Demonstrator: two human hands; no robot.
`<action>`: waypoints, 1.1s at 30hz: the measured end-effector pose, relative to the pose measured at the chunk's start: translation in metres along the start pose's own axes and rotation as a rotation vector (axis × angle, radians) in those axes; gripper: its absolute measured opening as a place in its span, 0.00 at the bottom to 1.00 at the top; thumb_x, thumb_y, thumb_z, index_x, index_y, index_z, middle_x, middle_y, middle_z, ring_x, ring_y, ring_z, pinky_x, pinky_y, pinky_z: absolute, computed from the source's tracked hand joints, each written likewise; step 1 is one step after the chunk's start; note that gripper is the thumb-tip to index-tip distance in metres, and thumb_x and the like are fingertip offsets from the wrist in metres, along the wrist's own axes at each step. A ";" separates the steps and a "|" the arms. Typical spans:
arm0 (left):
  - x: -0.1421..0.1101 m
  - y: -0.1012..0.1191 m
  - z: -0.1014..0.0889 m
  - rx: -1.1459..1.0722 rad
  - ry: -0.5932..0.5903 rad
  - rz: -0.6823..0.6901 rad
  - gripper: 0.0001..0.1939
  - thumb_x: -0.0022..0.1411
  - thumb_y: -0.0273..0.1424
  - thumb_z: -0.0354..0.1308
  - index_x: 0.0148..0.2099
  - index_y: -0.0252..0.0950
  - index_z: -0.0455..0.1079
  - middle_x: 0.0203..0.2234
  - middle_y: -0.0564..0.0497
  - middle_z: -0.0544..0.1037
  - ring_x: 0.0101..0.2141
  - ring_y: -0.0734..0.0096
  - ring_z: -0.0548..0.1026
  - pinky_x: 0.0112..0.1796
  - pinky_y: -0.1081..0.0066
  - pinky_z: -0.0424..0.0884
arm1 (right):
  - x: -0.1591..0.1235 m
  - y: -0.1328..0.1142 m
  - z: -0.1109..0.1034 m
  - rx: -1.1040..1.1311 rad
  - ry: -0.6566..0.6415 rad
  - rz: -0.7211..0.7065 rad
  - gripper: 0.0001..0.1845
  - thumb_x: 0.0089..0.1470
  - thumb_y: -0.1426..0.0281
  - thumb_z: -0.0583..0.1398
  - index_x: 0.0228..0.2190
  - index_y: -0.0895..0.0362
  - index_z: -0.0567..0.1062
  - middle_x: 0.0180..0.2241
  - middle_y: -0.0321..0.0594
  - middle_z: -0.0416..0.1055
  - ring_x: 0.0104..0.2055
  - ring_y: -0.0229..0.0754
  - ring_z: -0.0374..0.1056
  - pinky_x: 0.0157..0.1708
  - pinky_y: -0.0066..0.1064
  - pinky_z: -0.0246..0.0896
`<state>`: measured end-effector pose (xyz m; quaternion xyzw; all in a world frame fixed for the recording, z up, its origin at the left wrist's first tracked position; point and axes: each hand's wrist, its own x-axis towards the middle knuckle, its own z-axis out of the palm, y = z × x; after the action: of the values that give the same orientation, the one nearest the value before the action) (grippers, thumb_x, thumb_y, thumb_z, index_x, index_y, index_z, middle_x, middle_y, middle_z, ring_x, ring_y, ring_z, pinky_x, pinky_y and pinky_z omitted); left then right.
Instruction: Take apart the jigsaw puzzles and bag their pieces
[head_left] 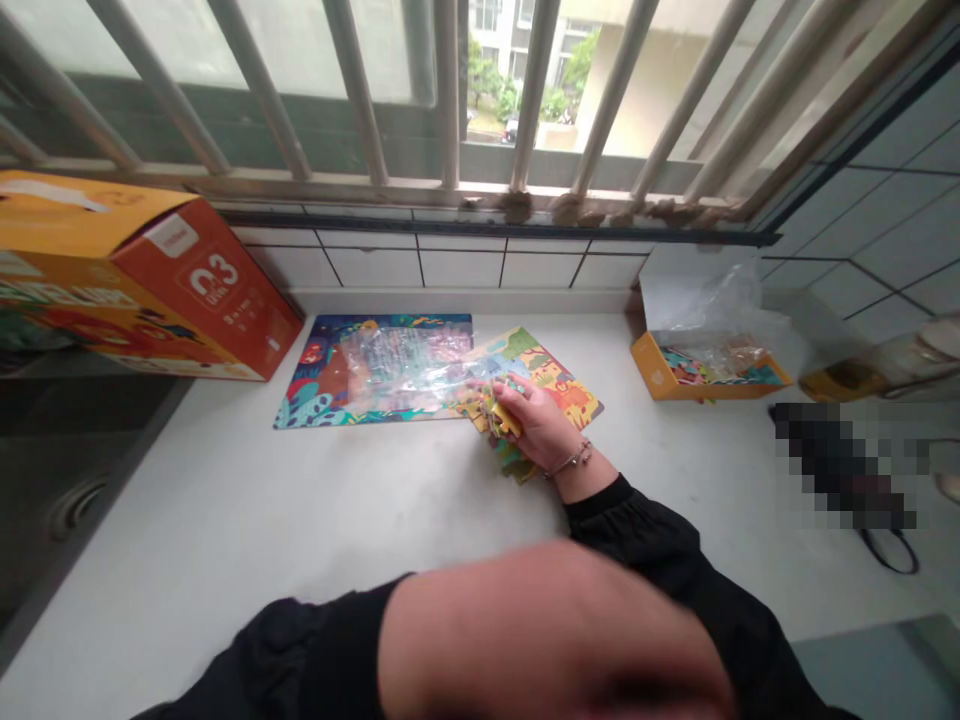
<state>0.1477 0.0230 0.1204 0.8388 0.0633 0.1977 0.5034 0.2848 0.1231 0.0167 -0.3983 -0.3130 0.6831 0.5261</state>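
My right hand (538,425) rests on the white counter (300,520) with its fingers curled round a small stack of colourful puzzle pieces (501,418). It lies over the near corner of a yellow puzzle sheet (562,378). To the left of that sheet lies a blue jungle puzzle board (315,392), partly covered by a crumpled clear plastic bag (397,365). My left hand (555,640) is very close to the camera at the bottom, a blurred shape coming out of a black sleeve. Its fingers do not show.
A large orange box (187,290) stands at the back left. A small yellow box (660,378) with loose pieces and a plastic bag sits at the back right. A dark recessed sink or hob (67,480) borders the counter's left. Tiled wall and window bars lie behind.
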 end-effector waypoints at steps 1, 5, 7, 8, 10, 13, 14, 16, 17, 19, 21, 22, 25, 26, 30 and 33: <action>-0.011 -0.012 -0.016 0.112 0.237 -0.052 0.04 0.75 0.34 0.57 0.46 0.42 0.73 0.36 0.48 0.79 0.37 0.63 0.78 0.38 0.62 0.75 | -0.003 0.001 0.001 0.002 -0.073 0.025 0.34 0.48 0.54 0.78 0.50 0.54 0.75 0.39 0.38 0.81 0.32 0.37 0.72 0.30 0.28 0.72; -0.065 -0.078 -0.068 0.796 1.008 -0.342 0.06 0.75 0.35 0.59 0.45 0.38 0.71 0.35 0.50 0.77 0.36 0.63 0.74 0.42 0.61 0.72 | -0.013 0.004 0.004 -0.087 -0.389 0.106 0.23 0.54 0.57 0.76 0.42 0.54 0.75 0.51 0.46 0.82 0.35 0.36 0.75 0.37 0.30 0.74; -0.086 -0.104 -0.079 0.903 0.930 -0.385 0.11 0.74 0.39 0.62 0.49 0.36 0.72 0.42 0.45 0.77 0.43 0.57 0.75 0.49 0.57 0.73 | -0.015 0.004 0.005 -0.186 -0.477 0.107 0.22 0.55 0.57 0.75 0.41 0.55 0.74 0.56 0.48 0.80 0.37 0.37 0.76 0.40 0.31 0.74; -0.092 -0.111 -0.082 0.937 0.924 -0.399 0.13 0.73 0.40 0.63 0.50 0.35 0.72 0.44 0.43 0.77 0.46 0.54 0.75 0.51 0.56 0.73 | -0.015 0.004 0.007 -0.253 -0.496 0.082 0.22 0.55 0.57 0.76 0.41 0.55 0.75 0.56 0.49 0.80 0.40 0.38 0.77 0.43 0.33 0.74; -0.097 -0.117 -0.082 0.996 0.863 -0.453 0.15 0.73 0.40 0.62 0.53 0.34 0.71 0.47 0.40 0.77 0.51 0.50 0.74 0.55 0.53 0.71 | -0.016 0.002 0.010 -0.392 -0.548 0.014 0.22 0.53 0.57 0.76 0.40 0.54 0.77 0.54 0.47 0.80 0.48 0.44 0.79 0.49 0.37 0.74; -0.094 -0.112 -0.079 1.019 0.766 -0.523 0.17 0.73 0.40 0.63 0.54 0.33 0.72 0.48 0.39 0.76 0.52 0.47 0.74 0.57 0.51 0.71 | -0.018 -0.001 0.016 -0.504 -0.659 -0.046 0.19 0.53 0.57 0.76 0.39 0.52 0.79 0.54 0.47 0.79 0.64 0.51 0.72 0.59 0.43 0.70; -0.094 -0.110 -0.078 1.013 0.752 -0.530 0.17 0.72 0.40 0.63 0.54 0.32 0.73 0.48 0.39 0.76 0.52 0.47 0.74 0.57 0.52 0.71 | -0.019 -0.002 0.017 -0.515 -0.672 -0.056 0.18 0.53 0.57 0.76 0.39 0.52 0.79 0.56 0.47 0.79 0.67 0.51 0.70 0.61 0.44 0.68; -0.093 -0.106 -0.077 1.007 0.729 -0.538 0.19 0.72 0.40 0.64 0.55 0.31 0.73 0.49 0.39 0.76 0.53 0.48 0.74 0.57 0.52 0.71 | -0.021 -0.002 0.018 -0.512 -0.609 -0.091 0.18 0.52 0.57 0.76 0.37 0.52 0.79 0.59 0.48 0.78 0.67 0.51 0.70 0.63 0.44 0.67; -0.093 -0.105 -0.076 1.018 0.704 -0.549 0.20 0.71 0.41 0.65 0.57 0.31 0.74 0.50 0.39 0.76 0.53 0.48 0.73 0.57 0.52 0.70 | -0.021 -0.001 0.017 -0.481 -0.540 -0.118 0.19 0.52 0.56 0.76 0.37 0.52 0.78 0.59 0.48 0.78 0.65 0.50 0.72 0.61 0.44 0.68; -0.092 -0.105 -0.072 1.074 0.637 -0.610 0.27 0.68 0.43 0.69 0.61 0.32 0.73 0.53 0.39 0.75 0.54 0.45 0.73 0.57 0.51 0.70 | -0.019 0.002 0.015 -0.358 -0.372 -0.163 0.20 0.54 0.53 0.75 0.39 0.52 0.78 0.58 0.48 0.80 0.55 0.46 0.77 0.55 0.41 0.73; -0.089 -0.107 -0.067 1.136 0.565 -0.694 0.31 0.65 0.43 0.72 0.64 0.33 0.72 0.55 0.39 0.74 0.54 0.43 0.72 0.55 0.49 0.71 | -0.017 0.005 0.012 -0.208 -0.236 -0.160 0.23 0.56 0.51 0.73 0.42 0.52 0.77 0.55 0.46 0.81 0.41 0.40 0.77 0.43 0.35 0.75; -0.088 -0.108 -0.065 1.158 0.537 -0.727 0.29 0.65 0.42 0.71 0.63 0.33 0.73 0.54 0.40 0.75 0.53 0.43 0.72 0.53 0.50 0.71 | -0.016 0.006 0.011 -0.154 -0.201 -0.136 0.24 0.55 0.50 0.73 0.43 0.52 0.76 0.53 0.45 0.82 0.36 0.37 0.75 0.37 0.32 0.74; -0.085 -0.114 -0.065 1.178 0.507 -0.788 0.10 0.71 0.34 0.63 0.50 0.35 0.78 0.47 0.43 0.77 0.50 0.47 0.74 0.48 0.53 0.70 | -0.016 0.008 0.011 -0.086 -0.233 -0.016 0.28 0.53 0.50 0.75 0.44 0.52 0.74 0.44 0.42 0.83 0.30 0.35 0.73 0.32 0.29 0.72; -0.085 -0.115 -0.066 1.176 0.509 -0.805 0.06 0.72 0.31 0.61 0.46 0.36 0.77 0.44 0.44 0.78 0.48 0.48 0.75 0.48 0.54 0.70 | -0.017 0.008 0.011 -0.084 -0.275 0.028 0.28 0.53 0.51 0.75 0.44 0.53 0.73 0.42 0.42 0.84 0.31 0.36 0.73 0.32 0.29 0.72; -0.087 -0.116 -0.072 1.161 0.568 -0.811 0.04 0.71 0.27 0.59 0.43 0.36 0.75 0.41 0.45 0.78 0.46 0.51 0.76 0.48 0.57 0.68 | -0.022 0.005 0.013 -0.116 -0.436 0.146 0.27 0.55 0.55 0.75 0.47 0.55 0.74 0.39 0.41 0.83 0.32 0.37 0.76 0.32 0.27 0.71; -0.088 -0.117 -0.071 1.182 0.661 -0.765 0.11 0.70 0.36 0.66 0.50 0.36 0.73 0.46 0.42 0.77 0.49 0.48 0.75 0.49 0.57 0.68 | -0.023 0.004 0.012 -0.126 -0.470 0.162 0.25 0.56 0.57 0.75 0.48 0.55 0.74 0.37 0.39 0.82 0.32 0.37 0.77 0.31 0.26 0.71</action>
<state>0.0498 0.1115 0.0246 0.7853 0.5900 0.1836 -0.0391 0.2753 0.0993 0.0239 -0.2845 -0.4358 0.7759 0.3565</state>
